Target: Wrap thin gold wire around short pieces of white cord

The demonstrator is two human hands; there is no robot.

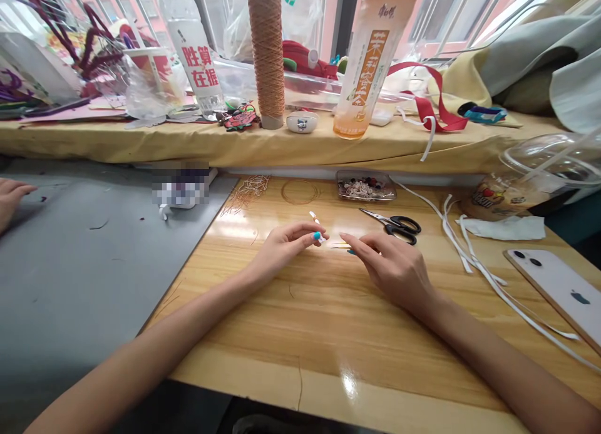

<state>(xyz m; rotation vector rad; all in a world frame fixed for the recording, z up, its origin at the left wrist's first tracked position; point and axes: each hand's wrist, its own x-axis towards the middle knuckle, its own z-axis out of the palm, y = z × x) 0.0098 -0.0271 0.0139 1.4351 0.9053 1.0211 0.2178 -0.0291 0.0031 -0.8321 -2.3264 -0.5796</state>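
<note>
Above the wooden table, my left hand (293, 241) pinches a small white piece (321, 238) between thumb and fingertips. What kind of piece it is, I cannot make out. A short white strip with an orange-brown mark (314, 218) sticks up just behind those fingers. To the right, my right hand (392, 262) is closed in a pinch on thin yellowish wire ends (340, 245), which point toward the left hand. A small gap separates the two hands. Black-handled scissors (393, 222) lie open-bladed just beyond the right hand.
A clear tray (366, 186) of small beads and white bits stands at the back, beside a coil of thin wire (300, 191). White cords (462, 233), a phone (558, 290) and a plastic cup (502, 193) are at right. Another person's hand (12, 199) rests at far left.
</note>
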